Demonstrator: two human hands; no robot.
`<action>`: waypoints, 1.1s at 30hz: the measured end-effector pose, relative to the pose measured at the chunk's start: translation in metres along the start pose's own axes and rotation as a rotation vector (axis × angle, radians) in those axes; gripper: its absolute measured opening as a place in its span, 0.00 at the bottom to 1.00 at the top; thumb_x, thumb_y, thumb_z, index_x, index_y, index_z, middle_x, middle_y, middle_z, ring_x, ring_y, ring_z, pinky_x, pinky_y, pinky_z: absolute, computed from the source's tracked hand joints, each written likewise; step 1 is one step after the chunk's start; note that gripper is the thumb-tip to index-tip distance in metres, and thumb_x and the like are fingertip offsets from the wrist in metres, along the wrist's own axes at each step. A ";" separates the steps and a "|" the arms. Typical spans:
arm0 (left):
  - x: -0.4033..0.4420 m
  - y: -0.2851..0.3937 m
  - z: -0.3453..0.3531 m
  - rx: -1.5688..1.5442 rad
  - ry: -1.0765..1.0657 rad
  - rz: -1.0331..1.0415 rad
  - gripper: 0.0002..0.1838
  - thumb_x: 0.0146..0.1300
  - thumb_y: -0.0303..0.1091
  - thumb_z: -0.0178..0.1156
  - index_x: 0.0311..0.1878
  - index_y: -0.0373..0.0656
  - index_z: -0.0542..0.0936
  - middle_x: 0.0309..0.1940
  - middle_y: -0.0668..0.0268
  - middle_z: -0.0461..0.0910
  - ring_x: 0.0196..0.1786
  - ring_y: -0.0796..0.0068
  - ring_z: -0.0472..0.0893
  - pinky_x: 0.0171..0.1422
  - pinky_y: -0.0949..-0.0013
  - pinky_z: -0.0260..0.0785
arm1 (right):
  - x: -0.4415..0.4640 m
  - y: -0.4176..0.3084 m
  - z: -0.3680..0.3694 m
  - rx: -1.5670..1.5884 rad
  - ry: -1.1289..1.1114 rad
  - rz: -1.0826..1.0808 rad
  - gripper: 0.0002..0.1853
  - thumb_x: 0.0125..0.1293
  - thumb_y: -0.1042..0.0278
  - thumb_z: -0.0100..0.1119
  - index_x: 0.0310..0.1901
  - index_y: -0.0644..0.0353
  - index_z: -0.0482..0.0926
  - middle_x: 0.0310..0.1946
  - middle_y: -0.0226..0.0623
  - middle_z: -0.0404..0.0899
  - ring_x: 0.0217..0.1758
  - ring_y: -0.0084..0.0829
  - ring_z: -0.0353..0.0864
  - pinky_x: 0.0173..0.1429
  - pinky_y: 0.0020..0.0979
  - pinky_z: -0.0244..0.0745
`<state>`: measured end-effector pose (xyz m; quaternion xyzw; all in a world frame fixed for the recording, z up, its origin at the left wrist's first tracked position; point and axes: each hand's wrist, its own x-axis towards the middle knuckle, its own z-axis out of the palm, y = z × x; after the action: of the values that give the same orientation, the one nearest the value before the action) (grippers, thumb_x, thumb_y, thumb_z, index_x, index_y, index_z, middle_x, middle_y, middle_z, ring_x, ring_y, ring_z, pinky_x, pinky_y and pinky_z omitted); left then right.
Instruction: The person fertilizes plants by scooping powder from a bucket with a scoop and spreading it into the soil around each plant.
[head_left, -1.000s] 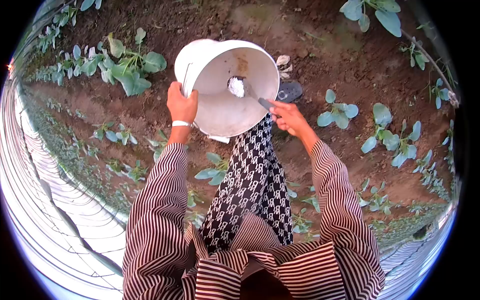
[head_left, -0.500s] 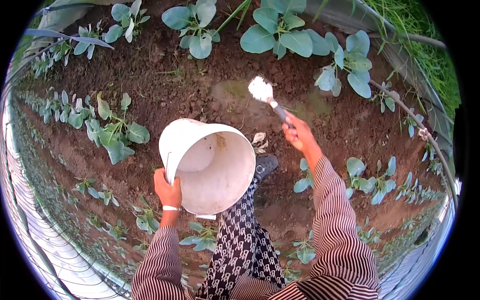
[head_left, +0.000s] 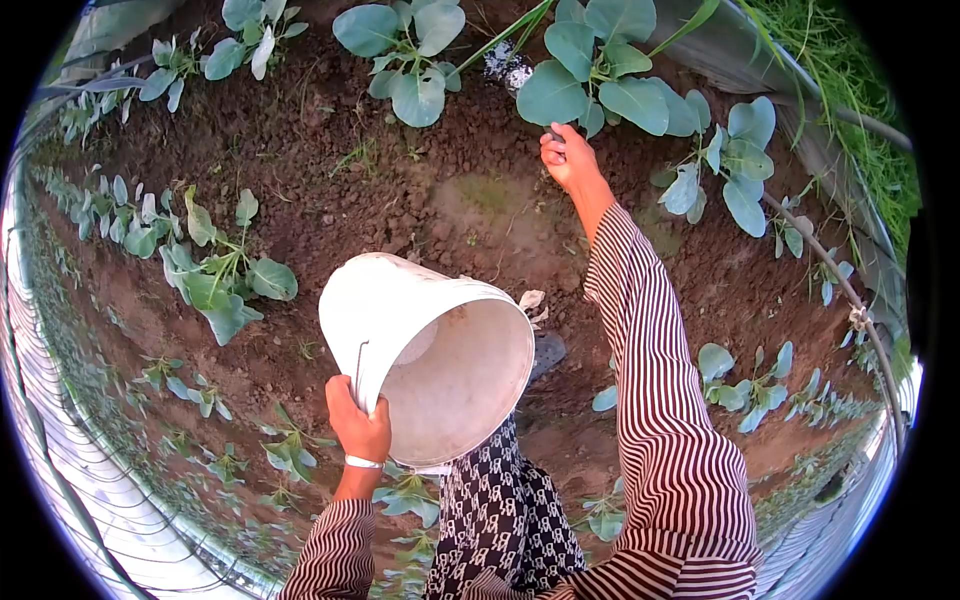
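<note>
My left hand (head_left: 360,425) grips the side of a white bucket (head_left: 460,385), which is tilted with its mouth toward the lower right. A pale white patch shows deep inside it. My right hand (head_left: 570,160) is closed around the dark handle of a small trowel (head_left: 554,133), reached out to a broad-leaved green plant (head_left: 600,80). Leaves hide most of the trowel. White granules (head_left: 516,77) show at the left edge of that plant, some scattered over the soil; whether the brighter clump lies on the trowel, I cannot tell.
Rows of similar leafy plants (head_left: 225,280) grow in brown soil (head_left: 400,190) around me. A shoe (head_left: 547,355) and dry leaves (head_left: 533,300) are beside the bucket. Grass (head_left: 840,90) and a pipe (head_left: 850,300) run along the right edge.
My right hand has moved up and away to the plant, taking the trowel heaped with white granules under its leaves. White specks now show there. The bucket has shifted slightly lower right.
</note>
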<state>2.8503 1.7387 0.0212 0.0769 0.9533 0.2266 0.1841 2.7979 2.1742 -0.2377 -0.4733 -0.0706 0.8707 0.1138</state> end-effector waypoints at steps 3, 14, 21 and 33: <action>-0.001 0.007 0.000 -0.003 -0.004 -0.006 0.20 0.42 0.22 0.58 0.40 0.33 0.65 0.34 0.50 0.64 0.39 0.46 0.67 0.46 0.57 0.63 | -0.006 -0.003 -0.016 0.089 -0.057 0.064 0.09 0.64 0.74 0.53 0.41 0.60 0.62 0.28 0.41 0.69 0.15 0.16 0.59 0.16 0.19 0.51; 0.000 0.011 0.006 -0.013 -0.017 0.017 0.16 0.44 0.19 0.54 0.40 0.34 0.66 0.33 0.55 0.64 0.36 0.59 0.66 0.45 0.64 0.61 | -0.100 -0.016 -0.129 0.343 0.032 0.224 0.12 0.65 0.65 0.54 0.32 0.63 0.64 0.20 0.27 0.63 0.13 0.14 0.57 0.15 0.19 0.48; -0.002 0.014 0.007 -0.012 -0.034 -0.001 0.13 0.45 0.20 0.53 0.37 0.35 0.65 0.31 0.58 0.63 0.34 0.64 0.64 0.44 0.66 0.61 | -0.078 -0.101 -0.143 0.320 0.184 -0.062 0.06 0.65 0.69 0.50 0.36 0.57 0.63 0.19 0.31 0.64 0.14 0.18 0.58 0.16 0.20 0.52; -0.003 0.018 0.007 -0.023 -0.032 -0.043 0.13 0.45 0.22 0.51 0.36 0.35 0.64 0.30 0.59 0.60 0.34 0.65 0.62 0.46 0.68 0.59 | -0.141 0.010 -0.192 -1.698 0.438 -0.795 0.28 0.63 0.70 0.51 0.66 0.50 0.65 0.27 0.43 0.74 0.26 0.40 0.77 0.32 0.42 0.74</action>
<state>2.8567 1.7571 0.0248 0.0581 0.9490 0.2321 0.2051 3.0324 2.1297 -0.2299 -0.4914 -0.8096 0.3196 0.0306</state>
